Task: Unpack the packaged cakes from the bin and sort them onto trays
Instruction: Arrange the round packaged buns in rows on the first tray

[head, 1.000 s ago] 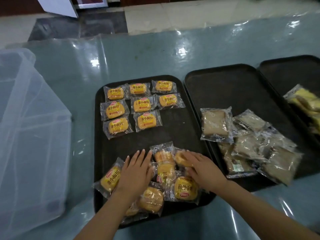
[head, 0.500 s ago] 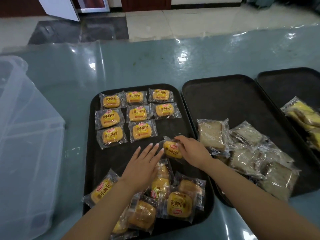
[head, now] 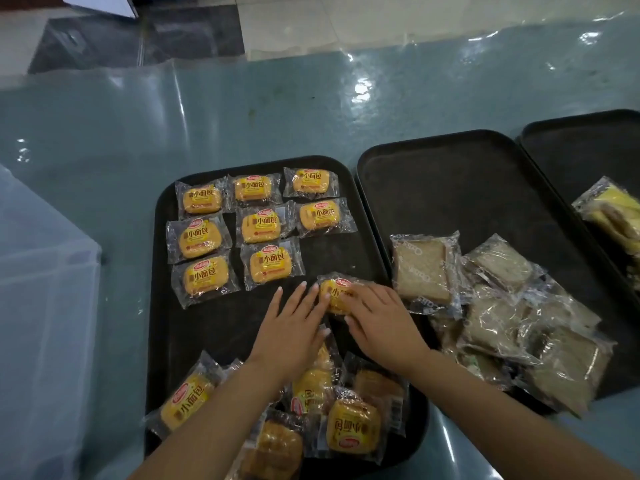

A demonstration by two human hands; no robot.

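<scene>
Both hands [head: 382,325] seemingly press one yellow cake [head: 334,294] onto the tray [head: 221,327]

**Dim room, bright glare ahead**

We see a dim, bluish scene with most light coming from the far side. White glare patches sit on the glossy surface [head: 360,88], and its clear covering shows rippled highlights. The cake wrappers [head: 263,223] catch small glints, while the black tray [head: 214,327] stays nearly featureless. Shadows under our hands are soft and faint. Straight edges bow toward the frame's borders from the wide lens. The translucent bin [head: 41,306] at left looks hazy, and fine print reads slightly soft.
</scene>
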